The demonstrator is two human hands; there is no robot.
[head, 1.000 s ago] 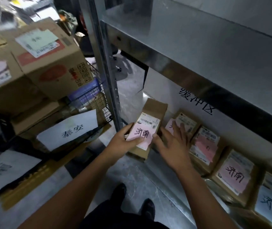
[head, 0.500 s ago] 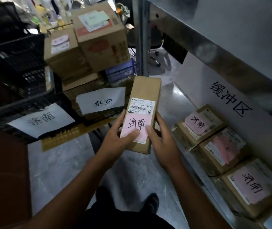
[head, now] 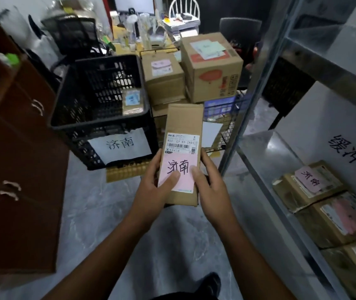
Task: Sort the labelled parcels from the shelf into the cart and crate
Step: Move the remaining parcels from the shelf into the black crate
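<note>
Head | parcel (head: 182, 124) pink label 济南 | crate (head: 99, 98) sign 济南

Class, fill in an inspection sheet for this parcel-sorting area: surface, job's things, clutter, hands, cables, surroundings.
Surface: metal shelf, with shelf parcels in a row on it.
Job's things: held parcel with a pink label reading 济南; black crate with a matching sign and one small parcel inside; wire cart stacked with boxes.
Clutter: crowded desk behind the cart.
Hands: left hand and right hand both grip the held parcel, thumbs on its label.
Cables: nothing seen.
Surroundings: grey floor; brown cabinet at left.
</note>
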